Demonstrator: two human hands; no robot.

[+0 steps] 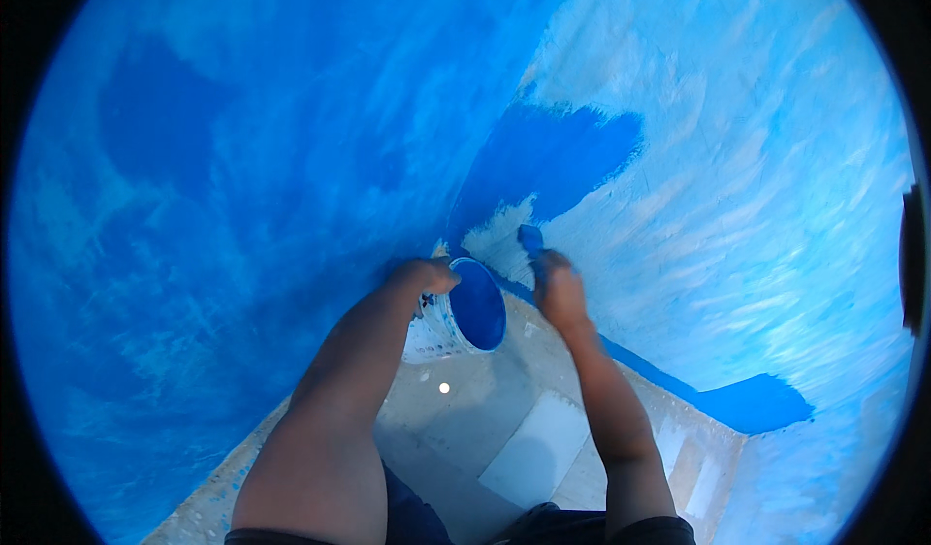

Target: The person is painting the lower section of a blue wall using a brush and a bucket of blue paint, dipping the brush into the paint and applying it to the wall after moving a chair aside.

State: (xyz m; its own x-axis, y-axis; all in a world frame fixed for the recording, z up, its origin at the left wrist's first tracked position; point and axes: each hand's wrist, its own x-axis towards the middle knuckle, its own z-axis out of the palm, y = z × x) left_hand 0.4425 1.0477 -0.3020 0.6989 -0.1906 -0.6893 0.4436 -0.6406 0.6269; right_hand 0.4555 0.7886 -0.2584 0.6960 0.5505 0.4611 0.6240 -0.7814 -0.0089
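Note:
My left hand grips the rim of a white paint bucket, its fingers closed over the edge. The bucket is tilted, and deep blue paint coats what shows of its inside. In my right hand is a paintbrush with blue bristles; its handle is mostly hidden by my closed fingers. The brush is at the right wall, just below a fresh dark blue patch. Whether the bristles touch the wall I cannot tell.
A blue-painted wall rises on the left and meets the right wall in a corner. Dark blue paint also runs along the right wall's foot. Pale tiles lie on the grey floor. A dark object stands at the right rim.

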